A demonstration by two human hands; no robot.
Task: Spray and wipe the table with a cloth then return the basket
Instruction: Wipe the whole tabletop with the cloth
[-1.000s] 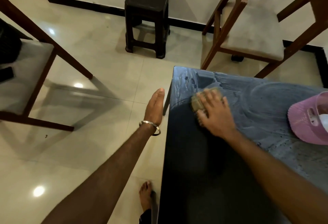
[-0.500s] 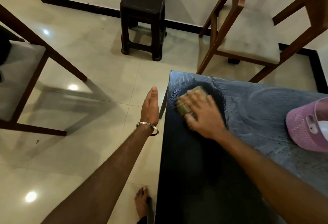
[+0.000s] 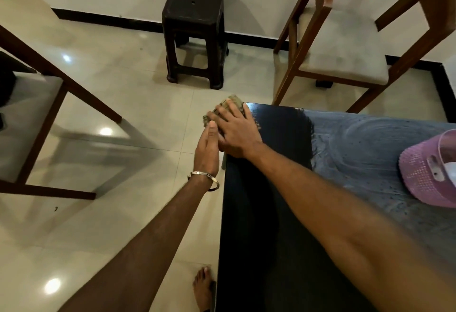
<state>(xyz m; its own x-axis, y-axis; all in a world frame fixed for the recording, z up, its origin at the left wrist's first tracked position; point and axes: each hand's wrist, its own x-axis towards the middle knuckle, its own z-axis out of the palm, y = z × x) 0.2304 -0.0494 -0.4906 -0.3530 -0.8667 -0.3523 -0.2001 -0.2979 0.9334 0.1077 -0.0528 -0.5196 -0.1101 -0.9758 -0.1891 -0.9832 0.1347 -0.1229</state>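
Observation:
The dark table [image 3: 266,213] fills the lower right; its right part is streaked with wet wipe marks. My right hand [image 3: 234,131] lies flat on a greenish cloth [image 3: 229,104] at the table's far left corner, the cloth hanging past the edge. My left hand [image 3: 206,153], fingers straight and a bangle on the wrist, is held upright just beside the table edge, touching the cloth and my right hand. A pink basket [image 3: 427,178] stands on the table at the right border, holding a white thing that is cut off.
A dark plastic stool [image 3: 195,32] stands by the wall ahead. A wooden chair with a pale seat [image 3: 343,47] is beyond the table's far edge, another chair [image 3: 37,114] to the left on the shiny tiled floor. My bare foot [image 3: 203,287] is beside the table's left edge.
My right hand has slid the cloth left across the table to its far left corner and partly over the edge. My left hand has moved in against the edge to meet it.

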